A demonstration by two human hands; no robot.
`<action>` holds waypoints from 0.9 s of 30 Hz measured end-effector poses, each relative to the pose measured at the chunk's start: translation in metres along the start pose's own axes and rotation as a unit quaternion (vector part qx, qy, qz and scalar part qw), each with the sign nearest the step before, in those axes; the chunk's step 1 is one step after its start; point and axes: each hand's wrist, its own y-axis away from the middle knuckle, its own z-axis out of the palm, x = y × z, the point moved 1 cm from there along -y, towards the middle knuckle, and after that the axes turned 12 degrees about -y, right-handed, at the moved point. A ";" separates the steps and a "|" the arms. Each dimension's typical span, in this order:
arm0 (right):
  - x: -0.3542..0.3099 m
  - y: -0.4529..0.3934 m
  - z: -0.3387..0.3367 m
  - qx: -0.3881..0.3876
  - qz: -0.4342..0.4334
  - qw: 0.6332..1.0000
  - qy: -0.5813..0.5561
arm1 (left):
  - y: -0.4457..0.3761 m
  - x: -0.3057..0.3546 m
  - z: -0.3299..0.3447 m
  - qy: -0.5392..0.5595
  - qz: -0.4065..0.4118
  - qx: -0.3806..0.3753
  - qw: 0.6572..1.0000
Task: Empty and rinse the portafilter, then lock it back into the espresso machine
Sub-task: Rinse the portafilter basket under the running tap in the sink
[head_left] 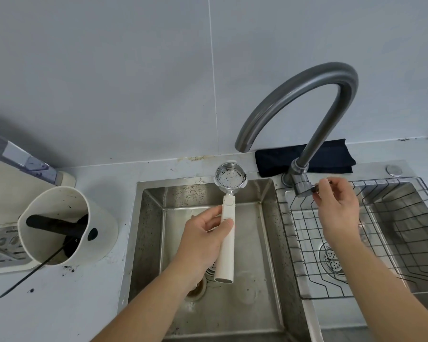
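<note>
My left hand (208, 233) grips the portafilter (229, 211) by its white handle, holding it over the left sink (208, 304). Its basket faces up under the tap (299, 104) spout, with dark grounds stuck inside. My right hand (336, 208) pinches the tap's lever (315, 188) between thumb and fingers, above the wire rack (307, 243). On the surface (59, 304) to the left stands a white knock bin (67, 223), grounds scattered beside it. A dark cloth (331, 156) lies behind the tap.
</note>
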 end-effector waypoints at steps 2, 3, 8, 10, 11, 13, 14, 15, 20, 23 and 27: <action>0.001 0.001 0.000 -0.002 -0.002 1.000 -0.002 | -0.001 0.000 -0.001 0.012 -0.003 -0.006 1.000; 0.001 0.001 0.000 -0.001 -0.002 1.000 -0.004 | -0.002 0.001 -0.002 0.019 -0.006 -0.007 1.000; 0.003 -0.001 0.000 -0.002 -0.002 1.000 -0.013 | 0.000 0.007 -0.002 0.050 -0.014 -0.021 0.998; 0.004 -0.001 -0.001 -0.004 -0.003 1.000 -0.016 | 0.000 0.008 -0.001 0.059 -0.018 -0.029 0.998; 0.005 -0.001 -0.001 -0.004 -0.004 1.000 -0.018 | 0.000 0.009 -0.001 0.063 -0.021 -0.033 0.997; 0.006 -0.001 -0.001 -0.003 -0.005 1.000 -0.023 | 0.000 0.011 0.000 0.073 -0.026 -0.036 0.996; 0.006 -0.001 -0.001 -0.003 -0.006 1.000 -0.026 | 0.000 0.011 0.000 0.079 -0.029 -0.037 0.996; 0.007 0.000 -0.001 -0.003 -0.006 1.000 -0.027 | 0.000 0.012 0.000 0.083 -0.031 -0.037 0.995; 0.008 -0.001 -0.002 -0.003 -0.010 0.999 -0.031 | 0.000 0.016 -0.001 0.086 -0.032 -0.038 0.995; 0.011 -0.003 -0.002 0.000 -0.010 0.999 -0.032 | 0.000 0.018 -0.001 0.090 -0.033 -0.039 0.995; 0.013 -0.003 -0.002 0.002 -0.010 0.999 -0.037 | 0.001 0.018 -0.001 0.106 -0.039 -0.035 0.993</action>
